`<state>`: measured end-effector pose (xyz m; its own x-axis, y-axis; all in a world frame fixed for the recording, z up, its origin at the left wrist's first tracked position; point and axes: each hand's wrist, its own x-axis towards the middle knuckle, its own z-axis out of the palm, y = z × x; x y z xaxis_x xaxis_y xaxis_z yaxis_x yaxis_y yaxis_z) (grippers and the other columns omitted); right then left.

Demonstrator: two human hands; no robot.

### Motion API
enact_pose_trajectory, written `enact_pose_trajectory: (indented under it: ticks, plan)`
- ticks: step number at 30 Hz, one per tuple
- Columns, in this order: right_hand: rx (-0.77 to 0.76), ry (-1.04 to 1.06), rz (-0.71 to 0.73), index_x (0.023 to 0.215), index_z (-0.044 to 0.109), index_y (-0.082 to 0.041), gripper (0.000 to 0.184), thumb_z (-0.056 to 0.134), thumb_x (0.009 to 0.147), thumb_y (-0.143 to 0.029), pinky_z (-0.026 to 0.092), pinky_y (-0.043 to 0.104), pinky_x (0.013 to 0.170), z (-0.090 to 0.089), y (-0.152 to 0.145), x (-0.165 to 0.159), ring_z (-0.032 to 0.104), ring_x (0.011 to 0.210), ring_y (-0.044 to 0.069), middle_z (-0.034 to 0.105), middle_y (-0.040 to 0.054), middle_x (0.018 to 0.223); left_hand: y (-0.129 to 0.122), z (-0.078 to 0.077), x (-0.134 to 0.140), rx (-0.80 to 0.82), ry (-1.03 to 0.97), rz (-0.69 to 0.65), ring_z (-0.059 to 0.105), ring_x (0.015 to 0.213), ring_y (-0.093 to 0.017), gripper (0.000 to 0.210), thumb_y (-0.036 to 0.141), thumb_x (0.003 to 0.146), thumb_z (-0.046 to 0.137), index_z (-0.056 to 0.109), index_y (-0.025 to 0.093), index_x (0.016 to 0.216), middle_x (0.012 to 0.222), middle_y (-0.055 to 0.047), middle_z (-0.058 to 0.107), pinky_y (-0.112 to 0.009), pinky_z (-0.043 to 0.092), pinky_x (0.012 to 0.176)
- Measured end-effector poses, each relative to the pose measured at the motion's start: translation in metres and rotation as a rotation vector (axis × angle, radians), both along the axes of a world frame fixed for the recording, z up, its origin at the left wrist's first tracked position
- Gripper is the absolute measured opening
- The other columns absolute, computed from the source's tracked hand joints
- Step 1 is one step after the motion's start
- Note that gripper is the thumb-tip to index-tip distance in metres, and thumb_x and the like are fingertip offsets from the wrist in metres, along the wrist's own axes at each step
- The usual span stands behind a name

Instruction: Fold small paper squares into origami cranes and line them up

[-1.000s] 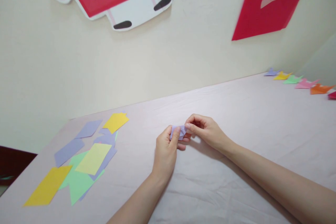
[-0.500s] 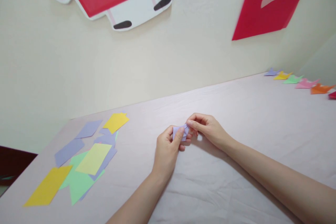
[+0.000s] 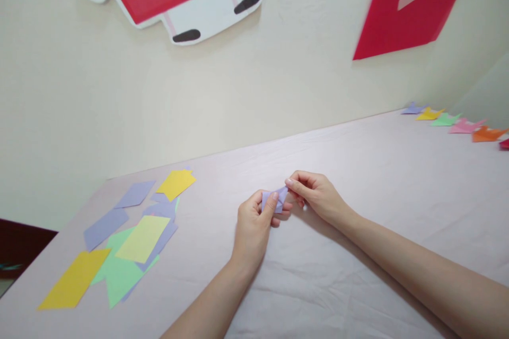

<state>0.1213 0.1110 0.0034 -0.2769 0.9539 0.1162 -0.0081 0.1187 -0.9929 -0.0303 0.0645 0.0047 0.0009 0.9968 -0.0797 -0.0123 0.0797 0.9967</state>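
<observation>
The two hands work close together at the middle of the head view, which is the only feed I have: the left hand (image 3: 252,220) is closed on a small folded lavender paper piece (image 3: 281,197), thumb pressed across its face and fingers curled behind it, while the right hand (image 3: 316,196) has thumb and forefinger pinched together at the piece's upper right corner, its other fingers loosely bent. So I see the piece lying between the hands, mostly inside the left grip, with its pointed corner reaching the right fingertips; whether its lower edge touches the pale cloth-covered desk (image 3: 358,169) I cannot tell. I would call the step in hand a shaping of that corner, either drawing out or adjusting a fold, the left steadying and the right doing the fine work. As I judge it, the next move calls for a firm left thumb and a light, precise right pinch, since thin paper could crease off line or tear. Flat yellow, lavender and green paper sheets (image 3: 143,238) lie overlapping on the left, well apart from the hands, and a row of pointed, multicoloured folded-paper shapes (image 3: 463,127) sits at the far right.
</observation>
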Motion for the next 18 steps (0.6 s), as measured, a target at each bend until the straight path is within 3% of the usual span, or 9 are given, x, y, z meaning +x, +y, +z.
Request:
enact_pose_trajectory:
  ticks: [8,14,18]
  plan:
    - [-0.018,0.033,-0.025,0.065,0.052,-0.019,0.041,0.063,0.080,-0.055,0.033,0.022,0.045,-0.0004,0.0000,-0.0020,0.041,0.046,0.008,0.049,-0.0059,0.051,0.0003,0.0013,0.0021,-0.010,-0.059,-0.038,0.070,0.069,-0.016,0.030,0.044,0.087,0.062,0.065,0.014,0.086,0.076,-0.008,0.074,-0.019,0.044,0.054]
    - [-0.103,0.059,0.110,0.071,0.054,-0.018,0.043,0.067,0.075,-0.058,0.039,0.022,0.046,0.0025,-0.0028,-0.0033,0.048,0.048,0.008,0.054,-0.0045,0.059,0.0018,-0.0032,-0.0001,0.038,-0.039,-0.039,0.068,0.068,-0.016,0.030,0.044,0.087,0.060,0.065,0.014,0.086,0.079,-0.007,0.074,-0.020,0.047,0.053]
    - [-0.113,0.039,0.124,0.071,0.055,-0.017,0.042,0.071,0.073,-0.055,0.037,0.021,0.048,0.0021,-0.0037,-0.0045,0.048,0.050,0.009,0.054,-0.0042,0.056,0.0033,-0.0037,-0.0014,0.038,-0.029,-0.057,0.068,0.068,-0.016,0.031,0.044,0.086,0.060,0.066,0.014,0.085,0.078,-0.007,0.074,-0.020,0.049,0.054]
